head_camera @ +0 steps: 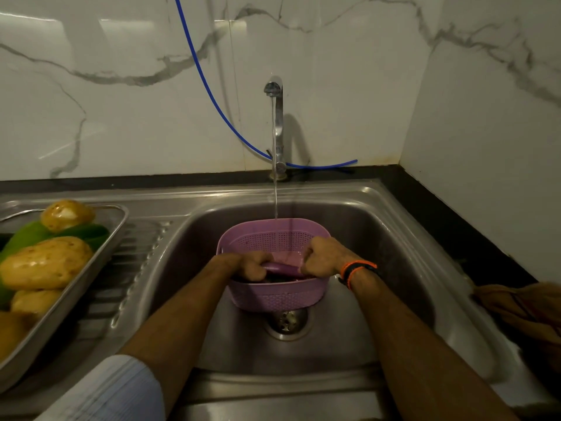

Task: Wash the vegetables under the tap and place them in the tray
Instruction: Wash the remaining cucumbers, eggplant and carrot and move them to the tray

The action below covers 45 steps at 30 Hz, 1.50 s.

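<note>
Centrally, over the sink (379, 238), a slim purple vegetable (280, 268), seemingly an aubergine, is gripped at its two ends: the left hand (253, 264) is curled round the left end and the right hand (323, 257) round the right end, fingers closed tightly on it. The vegetable is held level just inside a lilac perforated basket (273, 294), which stands in the basin just beyond the drain (287, 322). Darker contents are glimpsed in the basket beneath the hands, too shaded to be told. A thin stream of water is let fall from the tap (277, 123) onto the basket's far rim, beyond the held vegetable. An orange and black band (356, 270) is worn on the right wrist. On the draining board at the left a steel tray (91, 268) is set, and potatoes (45, 262) and green vegetables (27, 235) are piled in it. A blue hose (209, 89) is draped down the marble wall (121, 86) behind the tap. A brown cloth (522, 308) is left on the worktop at the right.
</note>
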Motion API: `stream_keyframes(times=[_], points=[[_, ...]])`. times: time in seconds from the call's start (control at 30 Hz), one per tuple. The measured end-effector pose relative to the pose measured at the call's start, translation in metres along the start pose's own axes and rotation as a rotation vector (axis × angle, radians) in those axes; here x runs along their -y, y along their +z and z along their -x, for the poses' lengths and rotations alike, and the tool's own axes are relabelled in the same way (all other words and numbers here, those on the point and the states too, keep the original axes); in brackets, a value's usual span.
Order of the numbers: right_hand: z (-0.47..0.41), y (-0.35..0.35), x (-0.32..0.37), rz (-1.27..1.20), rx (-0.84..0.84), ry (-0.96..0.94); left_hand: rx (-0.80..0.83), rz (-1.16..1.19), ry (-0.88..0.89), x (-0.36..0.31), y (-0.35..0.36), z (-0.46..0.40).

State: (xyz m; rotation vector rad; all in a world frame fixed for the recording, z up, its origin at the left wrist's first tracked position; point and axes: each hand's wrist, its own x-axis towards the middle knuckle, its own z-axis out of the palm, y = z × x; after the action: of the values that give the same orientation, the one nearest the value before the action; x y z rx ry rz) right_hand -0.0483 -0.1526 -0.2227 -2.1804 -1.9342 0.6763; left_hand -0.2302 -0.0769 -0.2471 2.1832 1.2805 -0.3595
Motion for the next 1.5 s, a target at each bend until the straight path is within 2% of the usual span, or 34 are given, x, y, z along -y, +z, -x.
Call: stream_keyframes(times=[0.1, 0.23, 0.4, 0.47, 0.6, 0.67, 0.83, 0.97, 1.07, 1.2, 1.37, 1.5], points=[[0.001, -0.002, 0.001, -0.009, -0.002, -0.006, -0.128, 0.127, -0.029, 0.008, -0.007, 0.005], [0.004, -0.003, 0.002, -0.031, -0.025, -0.014, -0.267, 0.434, -0.031, 0.008, -0.016, 0.014], [0.003, -0.001, 0.008, -0.224, -0.109, -0.024, -0.3, 0.812, 0.028, 0.004, -0.014, 0.025], [0.003, 0.0, 0.014, -0.413, -0.103, -0.048, -0.298, 0.949, 0.081, -0.004, -0.014, 0.036], [0.01, 0.001, 0.034, -0.995, -0.055, 0.008, -0.275, 1.18, 0.103, -0.012, -0.01, 0.044], [0.01, 0.003, 0.039, -1.145, -0.087, 0.015, -0.258, 1.278, 0.078, -0.017, -0.006, 0.046], [0.002, 0.012, 0.042, -1.191, -0.205, 0.058, -0.236, 1.351, 0.052, -0.029, 0.004, 0.045], [-0.009, 0.006, 0.048, -1.237, -0.218, 0.142, -0.216, 1.437, 0.015, -0.037, 0.0, 0.048], [-0.018, 0.0, 0.055, -1.333, -0.212, 0.2, -0.282, 1.526, -0.051, -0.031, -0.006, 0.046], [-0.022, 0.008, 0.061, -1.524, -0.089, 0.149, -0.39, 1.556, -0.033, -0.019, -0.011, 0.042], [-0.028, 0.006, 0.068, -1.531, -0.075, 0.116, -0.41, 1.569, 0.037, -0.015, -0.012, 0.039], [-0.031, -0.002, 0.068, -1.542, -0.064, 0.053, -0.413, 1.549, -0.04, -0.015, -0.015, 0.038]])
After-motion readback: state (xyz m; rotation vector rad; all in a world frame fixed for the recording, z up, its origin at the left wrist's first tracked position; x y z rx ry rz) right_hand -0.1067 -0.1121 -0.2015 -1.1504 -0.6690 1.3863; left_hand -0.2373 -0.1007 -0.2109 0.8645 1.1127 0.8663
